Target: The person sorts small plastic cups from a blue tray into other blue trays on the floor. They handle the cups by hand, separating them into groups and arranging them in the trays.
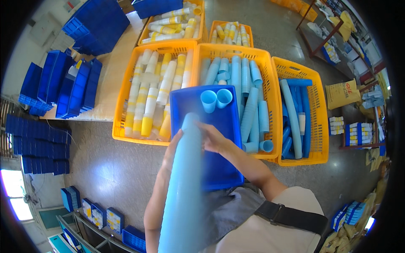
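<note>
A long nested stack of light blue plastic cups [183, 181] slants up in front of me, its lower part close to the camera and smeared. My left hand [172, 148] grips the stack from its left side, with part of the fingers hidden behind it. On the other side, my right hand [214, 138] closes its fingers on the stack near the top end; the fingertips are partly hidden. Beneath both hands is a shallow blue tray [225, 170]. Two light blue cups [208, 101] stand side by side at the tray's far end, beyond my hands.
Orange crates surround the tray: a left crate [121, 111] with white and yellow cup stacks, a middle crate [274, 122] with light blue stacks, a right crate [322, 126] with darker blue ones. Blue bins [69, 88] sit on a table [110, 80]. Shelving [358, 146] lines the right.
</note>
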Tool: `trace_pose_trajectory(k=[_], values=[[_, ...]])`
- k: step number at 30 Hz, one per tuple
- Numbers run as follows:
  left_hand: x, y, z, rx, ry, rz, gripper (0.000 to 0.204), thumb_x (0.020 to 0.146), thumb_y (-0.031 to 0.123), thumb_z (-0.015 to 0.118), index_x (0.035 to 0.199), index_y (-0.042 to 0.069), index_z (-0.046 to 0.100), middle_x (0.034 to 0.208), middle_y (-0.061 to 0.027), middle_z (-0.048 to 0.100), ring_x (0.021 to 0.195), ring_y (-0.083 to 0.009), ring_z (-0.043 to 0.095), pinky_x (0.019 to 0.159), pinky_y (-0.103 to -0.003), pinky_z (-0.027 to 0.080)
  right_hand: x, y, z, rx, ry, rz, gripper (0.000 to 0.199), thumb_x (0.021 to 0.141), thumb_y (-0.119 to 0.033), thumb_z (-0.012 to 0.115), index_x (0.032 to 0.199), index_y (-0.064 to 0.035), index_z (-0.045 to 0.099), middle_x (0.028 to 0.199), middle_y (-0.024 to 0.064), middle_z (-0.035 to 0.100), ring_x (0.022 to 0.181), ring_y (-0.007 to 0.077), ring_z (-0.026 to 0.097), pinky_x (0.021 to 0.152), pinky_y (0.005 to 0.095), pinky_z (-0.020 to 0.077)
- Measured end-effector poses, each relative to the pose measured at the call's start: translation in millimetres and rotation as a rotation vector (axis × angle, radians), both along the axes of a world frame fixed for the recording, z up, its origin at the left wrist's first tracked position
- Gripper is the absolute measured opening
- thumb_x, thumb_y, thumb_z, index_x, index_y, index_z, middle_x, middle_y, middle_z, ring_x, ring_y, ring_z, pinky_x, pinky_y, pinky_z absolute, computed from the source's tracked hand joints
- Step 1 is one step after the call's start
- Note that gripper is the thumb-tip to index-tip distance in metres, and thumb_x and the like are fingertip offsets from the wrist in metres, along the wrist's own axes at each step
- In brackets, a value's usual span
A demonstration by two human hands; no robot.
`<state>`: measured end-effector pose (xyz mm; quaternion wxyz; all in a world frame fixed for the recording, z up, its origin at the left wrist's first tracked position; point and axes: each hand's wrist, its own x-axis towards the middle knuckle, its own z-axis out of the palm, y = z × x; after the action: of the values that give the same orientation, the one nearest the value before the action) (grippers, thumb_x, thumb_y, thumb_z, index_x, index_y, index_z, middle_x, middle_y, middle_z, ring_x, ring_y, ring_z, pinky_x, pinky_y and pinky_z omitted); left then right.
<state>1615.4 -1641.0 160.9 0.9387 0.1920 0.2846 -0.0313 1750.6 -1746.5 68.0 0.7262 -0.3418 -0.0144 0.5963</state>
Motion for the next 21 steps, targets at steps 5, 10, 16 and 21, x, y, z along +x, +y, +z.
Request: trace_pose_trajectory(k=[5, 10, 16, 21], values=[[-18.9, 5.9, -16.0, 0.062, 0.123, 0.086, 0.066, 0.102, 0.051, 0.055, 0.13, -0.009, 0.051, 0.108, -0.0257, 0.064, 0.088, -0.03, 0.071, 0.074, -0.039, 0.064, 2.5, 16.2, -6.1, 0.108, 0.37, -0.075, 0.061, 0.102, -0.052, 0.055, 0.137, -0.003, 0.045, 0.133, 0.0179, 0.058, 0.127, 0.0332, 0.056, 0.111, 0.0534, 0.0418], [-35.9, 15.4, -26.2, 0.145, 0.131, -0.005, 0.069, 0.102, 0.051, 0.054, 0.135, -0.009, 0.048, 0.114, -0.0269, 0.062, 0.097, -0.0318, 0.069, 0.082, -0.042, 0.063, -18.9, 13.8, -7.6, -0.032, -0.084, 0.072, 0.065, 0.102, -0.055, 0.054, 0.139, -0.0021, 0.043, 0.132, 0.018, 0.057, 0.126, 0.0313, 0.054, 0.111, 0.0512, 0.041], [-41.3, 3.1, -15.6, 0.038, 0.05, 0.019, 0.067, 0.103, 0.052, 0.052, 0.133, -0.008, 0.051, 0.114, -0.0265, 0.063, 0.102, -0.0328, 0.069, 0.083, -0.044, 0.063, -14.2, 18.6, -12.5, 0.146, 0.332, 0.069, 0.045, 0.102, -0.048, 0.058, 0.127, -0.0106, 0.055, 0.117, 0.0111, 0.063, 0.11, 0.027, 0.062, 0.098, 0.0485, 0.0497], [-24.1, -30.9, -9.4, -0.069, 0.084, -0.113, 0.06, 0.102, 0.048, 0.055, 0.131, -0.004, 0.056, 0.112, -0.0227, 0.066, 0.1, -0.0312, 0.068, 0.085, -0.044, 0.061, -7.2, -40.4, -20.2, -0.046, 0.073, -0.245, 0.044, 0.106, -0.047, 0.051, 0.12, -0.0058, 0.056, 0.113, 0.015, 0.064, 0.112, 0.0285, 0.062, 0.103, 0.048, 0.0488]])
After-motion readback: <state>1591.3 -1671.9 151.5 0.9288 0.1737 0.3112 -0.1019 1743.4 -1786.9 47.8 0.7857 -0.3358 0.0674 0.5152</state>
